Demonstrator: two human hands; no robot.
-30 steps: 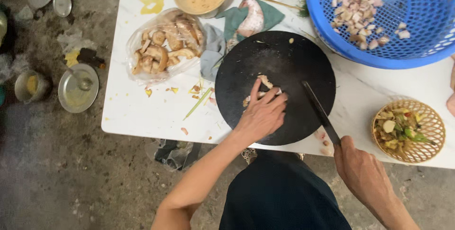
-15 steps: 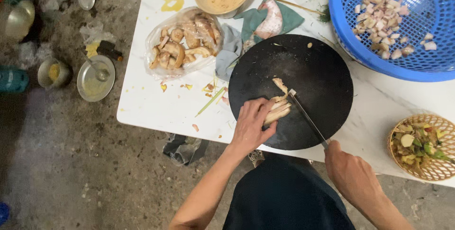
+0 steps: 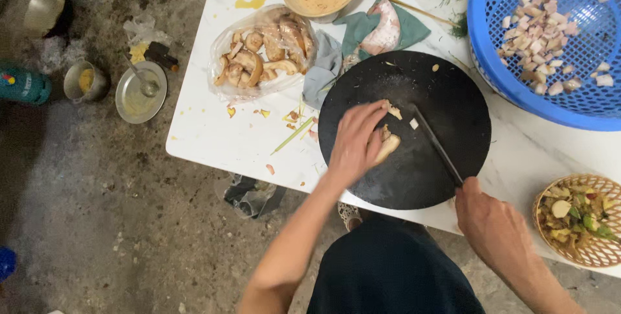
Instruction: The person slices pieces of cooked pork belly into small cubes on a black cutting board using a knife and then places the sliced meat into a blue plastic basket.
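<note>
Cutting: keep the left hand's fingertips curled back from the blade — a judgement.
Left hand: curled loosely, pressing the pale mushroom piece under its fingers onto the black round board.
Right hand: clenched on the knife — blade just right of the left hand.

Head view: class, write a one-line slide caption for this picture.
Left hand steadies a pale mushroom piece on a round black board while the right hand slices with a knife.
</note>
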